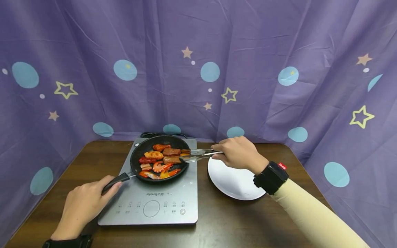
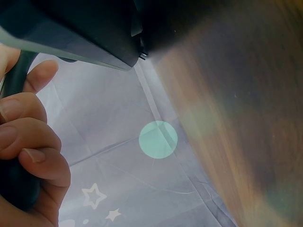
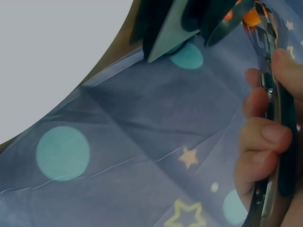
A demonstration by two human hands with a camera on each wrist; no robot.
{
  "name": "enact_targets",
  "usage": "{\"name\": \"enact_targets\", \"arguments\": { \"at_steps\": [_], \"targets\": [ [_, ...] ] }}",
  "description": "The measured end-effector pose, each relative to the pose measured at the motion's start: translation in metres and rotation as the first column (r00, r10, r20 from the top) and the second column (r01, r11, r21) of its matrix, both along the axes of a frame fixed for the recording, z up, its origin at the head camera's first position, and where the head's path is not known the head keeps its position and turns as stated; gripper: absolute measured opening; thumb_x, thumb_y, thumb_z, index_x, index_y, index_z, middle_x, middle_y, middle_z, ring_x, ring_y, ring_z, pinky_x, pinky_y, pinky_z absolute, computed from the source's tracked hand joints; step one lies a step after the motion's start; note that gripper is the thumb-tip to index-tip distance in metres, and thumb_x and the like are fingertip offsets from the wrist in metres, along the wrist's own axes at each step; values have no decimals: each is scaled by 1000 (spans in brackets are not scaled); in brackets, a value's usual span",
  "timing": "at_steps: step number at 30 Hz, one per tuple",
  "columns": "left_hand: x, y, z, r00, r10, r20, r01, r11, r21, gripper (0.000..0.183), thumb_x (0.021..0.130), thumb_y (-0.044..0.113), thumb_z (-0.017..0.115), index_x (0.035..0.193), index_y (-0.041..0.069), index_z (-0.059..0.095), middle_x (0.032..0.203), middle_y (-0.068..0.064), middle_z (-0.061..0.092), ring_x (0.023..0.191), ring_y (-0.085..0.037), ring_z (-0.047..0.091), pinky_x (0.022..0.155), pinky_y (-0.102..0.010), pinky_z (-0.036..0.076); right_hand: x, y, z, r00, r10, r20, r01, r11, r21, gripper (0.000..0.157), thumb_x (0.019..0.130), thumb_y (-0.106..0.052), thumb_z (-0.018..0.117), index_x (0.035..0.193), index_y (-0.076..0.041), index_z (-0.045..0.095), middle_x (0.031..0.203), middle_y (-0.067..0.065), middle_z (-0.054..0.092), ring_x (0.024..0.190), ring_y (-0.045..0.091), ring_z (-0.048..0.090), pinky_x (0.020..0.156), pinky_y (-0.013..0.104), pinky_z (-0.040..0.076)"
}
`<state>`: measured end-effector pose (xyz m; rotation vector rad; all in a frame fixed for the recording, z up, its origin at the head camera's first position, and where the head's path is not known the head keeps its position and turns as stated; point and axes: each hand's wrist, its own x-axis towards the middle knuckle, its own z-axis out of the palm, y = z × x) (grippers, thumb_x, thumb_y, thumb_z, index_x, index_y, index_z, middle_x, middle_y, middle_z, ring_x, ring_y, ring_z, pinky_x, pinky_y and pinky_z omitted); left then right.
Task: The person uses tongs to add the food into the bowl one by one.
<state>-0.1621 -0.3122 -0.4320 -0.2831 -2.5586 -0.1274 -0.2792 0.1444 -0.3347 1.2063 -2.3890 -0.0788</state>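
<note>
My left hand (image 1: 83, 202) grips the black handle (image 1: 115, 182) of a frying pan (image 1: 141, 148), fingers curled round it in the left wrist view. Several foods lie in the pan: a drumstick (image 1: 160, 147), brown sausage-like pieces (image 1: 171, 152) and orange shrimp (image 1: 162, 167) among them. From the right, my right hand (image 1: 237, 153) holds metal tongs (image 1: 201, 154), their tips over the pan's right side. Between the tongs' arms shows an orange piece (image 3: 252, 18) in the right wrist view; I cannot tell if they pinch it.
The pan sits on the back part of a silver induction cooker (image 1: 173, 203) with touch controls at its front. To its right, partly below my right hand, lies a white plate (image 1: 237, 182). A black cable (image 1: 150, 134) runs behind. A purple curtain (image 1: 173, 79) borders the wooden table (image 1: 229, 224).
</note>
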Motion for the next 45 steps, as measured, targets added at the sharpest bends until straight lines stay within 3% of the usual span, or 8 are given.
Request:
{"name": "enact_targets", "arguments": {
  "at_steps": [8,17,23,28,45],
  "targets": [
    [0,0,-1,1000,0,-4,0,1000,1,26,87,47,67,98,23,64,47,11,30,39,-9,25,34,-30,19,-12,-31,15,995,-38,96,27,993,114,18,90,-47,61,100,-35,70,75,-13,61,56,10,51,40,33,36],
    [-2,-1,-3,1000,11,2,-11,1000,-5,28,88,49,64,97,23,64,48,11,33,40,-10,26,34,-30,20,-22,-52,32,977,-83,196,24,958,287,17,92,-49,58,81,-38,63,68,-15,54,63,6,52,53,36,44],
    [-1,0,-2,1000,9,4,-9,1000,-2,27,88,49,64,97,23,63,47,11,32,40,-9,25,34,-30,20,-25,-60,35,964,-111,242,26,944,329,31,91,-51,59,66,-35,50,66,-14,52,61,6,50,53,33,42],
    [-1,0,-3,1000,12,9,-12,1000,-3,28,88,49,64,99,23,63,47,11,32,39,-10,25,34,-30,19,-29,-67,38,955,-127,269,25,935,353,26,90,-49,61,70,-33,59,68,-14,54,63,6,51,56,33,43],
    [-1,-1,-1,1000,20,15,-20,1000,-1,28,88,49,64,98,23,64,48,10,33,40,-10,27,34,-31,20,-30,-83,39,965,-167,203,67,902,426,22,88,-53,62,75,-36,59,71,-14,56,62,7,52,53,33,44]
  ]
}}
